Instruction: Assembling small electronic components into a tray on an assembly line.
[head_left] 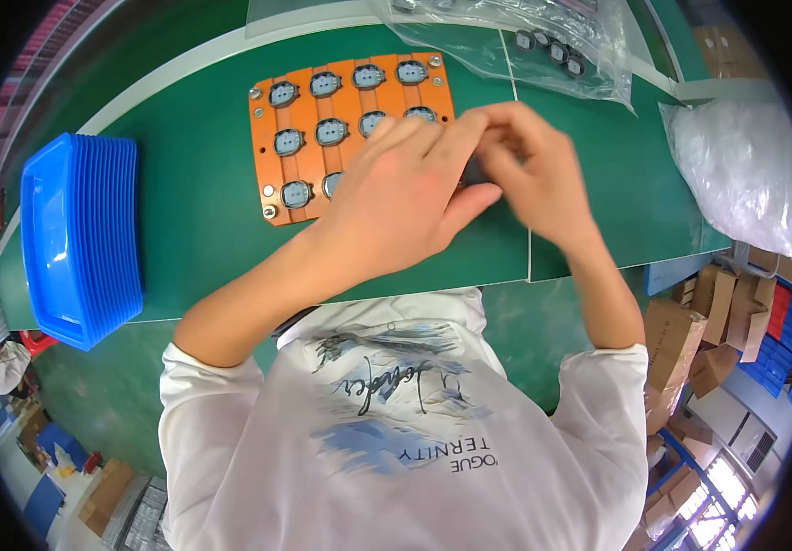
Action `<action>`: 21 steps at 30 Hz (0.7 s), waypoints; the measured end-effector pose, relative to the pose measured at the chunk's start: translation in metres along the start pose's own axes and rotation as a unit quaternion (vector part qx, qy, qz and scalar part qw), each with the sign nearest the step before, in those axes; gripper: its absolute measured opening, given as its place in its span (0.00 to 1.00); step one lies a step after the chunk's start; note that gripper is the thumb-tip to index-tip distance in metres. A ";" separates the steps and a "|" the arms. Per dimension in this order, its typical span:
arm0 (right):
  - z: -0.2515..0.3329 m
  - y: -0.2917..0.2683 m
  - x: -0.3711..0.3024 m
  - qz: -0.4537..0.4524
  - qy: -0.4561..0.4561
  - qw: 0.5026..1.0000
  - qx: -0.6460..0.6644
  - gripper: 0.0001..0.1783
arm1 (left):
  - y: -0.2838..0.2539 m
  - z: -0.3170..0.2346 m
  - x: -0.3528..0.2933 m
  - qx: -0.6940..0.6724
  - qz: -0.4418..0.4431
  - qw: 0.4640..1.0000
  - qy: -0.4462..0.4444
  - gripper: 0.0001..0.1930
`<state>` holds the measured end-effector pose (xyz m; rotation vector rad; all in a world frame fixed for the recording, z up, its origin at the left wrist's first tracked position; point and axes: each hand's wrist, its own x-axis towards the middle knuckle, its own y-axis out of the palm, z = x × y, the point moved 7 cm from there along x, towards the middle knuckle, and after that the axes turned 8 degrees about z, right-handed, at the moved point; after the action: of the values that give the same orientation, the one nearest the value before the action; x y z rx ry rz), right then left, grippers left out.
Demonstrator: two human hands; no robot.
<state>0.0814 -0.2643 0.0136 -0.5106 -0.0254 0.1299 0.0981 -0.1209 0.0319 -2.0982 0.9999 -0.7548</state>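
From my remote seat, the largest thing is a smooth green tabletop [196,184], edged in pale trim. On its left stands a tall nested stack of glossy blue plastic trays [84,239]. Near the middle lies a rectangular orange plate [350,103] with screws at its corners, and toward the far right edge slumps a bulging whitish plastic bag [735,165]. Beyond the plate, a clear plastic sheet-like bag [612,84] covers a few small round black pieces [556,53]. The wearer's bare left hand [396,179] reaches over the plate's near right part, thumb spread from its fingers; the right hand [529,165], slightly blurred, meets it with fingers curled inward. Rows of rounded grey-faced inserts with dark rims [331,132] sit in the plate, some hidden by the left hand. Smallest is a dark part [475,173], mostly hidden between the hands; I cannot tell which fingers grip it. I judge the step to be two-handed fingertip work on that part, calling next for a steady, light pinch.
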 end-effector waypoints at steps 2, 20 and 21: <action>-0.013 0.012 0.009 0.031 0.056 0.991 0.118 0.15 | 0.002 0.013 0.002 -0.043 -0.022 0.999 -0.019 0.28; -0.012 -0.046 0.016 -0.093 -0.047 0.993 -0.055 0.09 | 0.007 0.021 -0.011 0.063 -0.030 0.994 0.079 0.13; -0.002 -0.058 0.030 -0.103 -0.050 0.992 -0.048 0.09 | 0.002 0.018 -0.009 0.071 -0.022 0.994 0.085 0.13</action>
<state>0.1184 -0.3116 0.0400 -0.5949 -0.1815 -0.0476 0.1054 -0.1087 0.0173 -1.9654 0.9615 -1.0113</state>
